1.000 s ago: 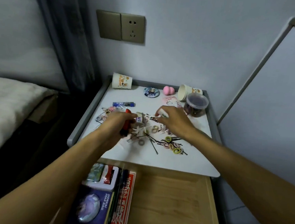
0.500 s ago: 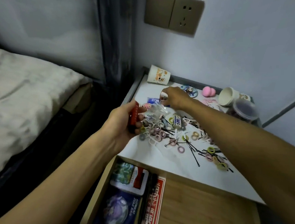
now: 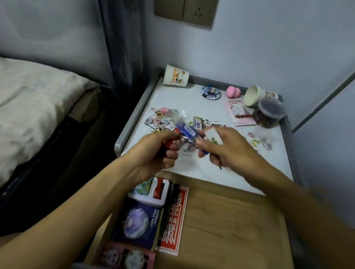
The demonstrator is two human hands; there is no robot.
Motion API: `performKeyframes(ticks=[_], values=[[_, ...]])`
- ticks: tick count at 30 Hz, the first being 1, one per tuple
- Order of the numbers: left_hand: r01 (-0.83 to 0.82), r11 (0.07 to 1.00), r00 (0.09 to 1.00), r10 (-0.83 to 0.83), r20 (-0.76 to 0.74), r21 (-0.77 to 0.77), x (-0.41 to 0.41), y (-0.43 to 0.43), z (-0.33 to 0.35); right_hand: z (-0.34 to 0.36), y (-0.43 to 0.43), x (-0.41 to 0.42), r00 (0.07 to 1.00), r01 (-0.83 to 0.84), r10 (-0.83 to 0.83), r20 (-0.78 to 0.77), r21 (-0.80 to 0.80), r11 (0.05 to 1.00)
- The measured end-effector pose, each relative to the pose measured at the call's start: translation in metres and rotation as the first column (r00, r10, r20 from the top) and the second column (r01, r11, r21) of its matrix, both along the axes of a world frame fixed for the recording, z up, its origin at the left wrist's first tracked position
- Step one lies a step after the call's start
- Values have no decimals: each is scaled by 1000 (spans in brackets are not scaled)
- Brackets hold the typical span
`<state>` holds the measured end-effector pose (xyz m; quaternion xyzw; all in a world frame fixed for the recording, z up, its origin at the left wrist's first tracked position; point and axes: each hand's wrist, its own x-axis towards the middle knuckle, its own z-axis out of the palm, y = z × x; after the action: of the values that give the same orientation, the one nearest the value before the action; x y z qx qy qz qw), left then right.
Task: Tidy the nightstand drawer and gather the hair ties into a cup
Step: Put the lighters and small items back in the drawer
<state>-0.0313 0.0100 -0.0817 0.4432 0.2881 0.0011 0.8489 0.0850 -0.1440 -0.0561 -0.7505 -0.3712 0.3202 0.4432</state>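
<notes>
My left hand point(image 3: 160, 152) grips a small red object point(image 3: 170, 142) over the front of the white nightstand top point(image 3: 181, 100). Beside it, my right hand point(image 3: 226, 148) holds a blue stick point(image 3: 185, 130) together with a small white item point(image 3: 212, 136). Both hands hover over a pile of hair ties, hairpins and charms point(image 3: 159, 119), and most of the pile is hidden. A paper cup point(image 3: 175, 77) stands upside down at the back left. A second paper cup point(image 3: 252, 95) lies on its side at the back right. The open wooden drawer point(image 3: 229, 223) is below my hands.
A lidded plastic tub point(image 3: 269, 114), a pink card point(image 3: 239, 114), a pink sponge point(image 3: 233, 91) and a round badge point(image 3: 211, 92) sit at the back. Boxes and a red card pack point(image 3: 173, 219) line the drawer's left side. A bed point(image 3: 26, 101) is at the left.
My right hand has drawn back from the far left of the top, now holding the blue stick near my left hand. My left hand still grips the red object.
</notes>
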Motion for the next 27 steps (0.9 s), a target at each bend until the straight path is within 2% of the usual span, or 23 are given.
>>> performKeyframes(ticks=[2,6,8,11,14,18,20,23,27], values=[[101,994,995,-101,-15,41,-8,-13,-3,-9,-26,-12,998,-67,67,-15,-10,998],[273,950,956,-249,-157,152,-18,-26,-6,-28,-45,-18,972,-190,204,117,-122,974],[366,909,925,-331,-188,200,-20,-32,-3,-33,-43,-20,967,-191,212,141,-149,970],[419,883,907,-397,-140,212,-20,-38,-6,-37,-39,-17,972,-128,155,179,-153,980],[391,900,920,-382,-84,192,-10,-40,-17,-44,-41,-10,980,-25,52,194,-138,990],[206,967,978,-209,6,149,0,-44,-25,-47,-45,-4,992,125,-124,12,-102,987],[106,986,993,-111,34,128,2,-44,-30,-44,-48,-1,992,115,-119,-34,-108,987],[80,983,995,-90,51,164,-1,-44,-31,-46,-46,-2,998,38,-30,62,-131,991],[32,978,999,-38,26,205,-7,-45,-33,-52,-49,-3,989,128,-124,81,-52,990]])
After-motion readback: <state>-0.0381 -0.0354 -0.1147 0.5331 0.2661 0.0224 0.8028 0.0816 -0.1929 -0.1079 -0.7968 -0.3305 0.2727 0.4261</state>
